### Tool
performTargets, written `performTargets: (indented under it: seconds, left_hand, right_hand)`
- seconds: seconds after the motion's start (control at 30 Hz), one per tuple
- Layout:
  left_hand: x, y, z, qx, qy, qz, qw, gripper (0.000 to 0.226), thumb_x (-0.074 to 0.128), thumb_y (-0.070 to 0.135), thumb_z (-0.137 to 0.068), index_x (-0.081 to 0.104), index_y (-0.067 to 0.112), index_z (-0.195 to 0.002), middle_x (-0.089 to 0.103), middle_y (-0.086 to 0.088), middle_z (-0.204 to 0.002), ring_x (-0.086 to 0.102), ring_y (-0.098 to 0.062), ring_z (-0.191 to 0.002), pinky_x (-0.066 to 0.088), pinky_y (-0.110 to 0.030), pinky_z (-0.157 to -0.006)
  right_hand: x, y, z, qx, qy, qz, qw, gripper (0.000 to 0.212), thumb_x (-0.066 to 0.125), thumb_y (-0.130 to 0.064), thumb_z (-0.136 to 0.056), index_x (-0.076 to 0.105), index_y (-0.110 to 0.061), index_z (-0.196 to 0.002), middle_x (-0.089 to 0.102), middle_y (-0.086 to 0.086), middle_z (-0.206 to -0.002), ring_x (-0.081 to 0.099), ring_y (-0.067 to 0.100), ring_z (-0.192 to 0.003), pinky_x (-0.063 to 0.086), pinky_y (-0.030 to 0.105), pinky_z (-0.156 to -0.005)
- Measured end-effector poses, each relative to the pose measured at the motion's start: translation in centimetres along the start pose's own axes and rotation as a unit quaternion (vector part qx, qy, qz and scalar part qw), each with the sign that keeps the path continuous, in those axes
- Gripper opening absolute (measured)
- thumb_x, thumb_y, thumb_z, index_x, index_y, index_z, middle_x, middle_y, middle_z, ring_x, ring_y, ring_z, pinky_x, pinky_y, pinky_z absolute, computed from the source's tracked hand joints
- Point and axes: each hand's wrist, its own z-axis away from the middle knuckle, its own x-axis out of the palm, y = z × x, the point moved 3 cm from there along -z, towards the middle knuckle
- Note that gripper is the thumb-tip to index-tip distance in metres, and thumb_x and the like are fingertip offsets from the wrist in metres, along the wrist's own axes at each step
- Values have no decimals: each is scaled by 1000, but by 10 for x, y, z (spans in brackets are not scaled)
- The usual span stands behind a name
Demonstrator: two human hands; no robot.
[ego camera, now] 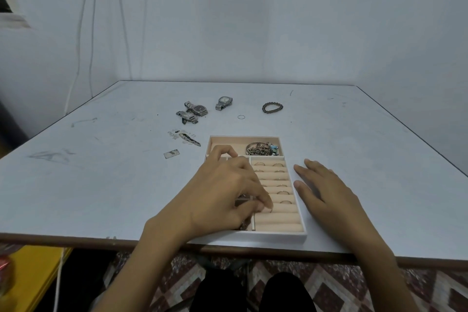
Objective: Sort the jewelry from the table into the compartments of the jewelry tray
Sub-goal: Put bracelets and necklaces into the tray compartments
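Fingers curled, left grip (222, 195) pinches; right grip (329, 194) lies flat, relaxed.

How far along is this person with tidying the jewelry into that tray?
Roughly midway. Done: several rings sit in the roll slots of the tray, and a pile of jewelry fills its back compartment. In hand: the left hand pinches a ring at a front roll; the right hand lies flat beside the tray. Left on the table: three watches, a beaded bracelet, a thin hoop and some small pieces.
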Motion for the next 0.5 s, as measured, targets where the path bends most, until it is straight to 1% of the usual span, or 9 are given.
performTargets:
  seconds: [0.17, 0.3, 0.4, 0.5]
  left_hand:
    - [1, 2, -1, 12, -6, -25, 1000, 15, 61, 38, -83, 74, 41, -90, 69, 23, -87, 53, 1, -90, 31, -41, -99]
    - [4, 1, -3, 11, -17, -30, 999, 14, 62, 38, -83, 73, 42, -89, 69, 22, -86, 52, 2, -90, 27, -41, -102]
    - [3, 1, -5, 9, -29, -35, 999, 15, 61, 36, -81, 74, 42, -87, 69, 21, -84, 53, 0, -88, 26, -41, -102]
    - [2, 2, -8, 7, -37, -47, 998, 18, 58, 37, -80, 74, 42, -86, 69, 19, -82, 55, -1, -87, 23, -38, -103]
  right_hand:
    - [0, 0, -1, -1, 0, 4, 1000, 47, 31, -42, -101, 32, -33, -147, 19, -14, -158, 12, 3, -146, 7, 22, -116]
    - [0, -1, -1, -3, -2, 5, 1000, 48, 31, -42, -101, 31, -33, -148, 19, -13, -158, 11, 3, -146, 6, 22, -116]
    - [0, -1, -1, -3, -1, 5, 1000, 48, 31, -42, -101, 31, -33, -148, 18, -13, -158, 11, 3, -146, 5, 21, -116]
    - [0, -1, -1, -1, -3, 9, 1000, 48, 30, -43, -101, 30, -34, -148, 17, -14, -158, 10, 3, -146, 6, 22, -116]
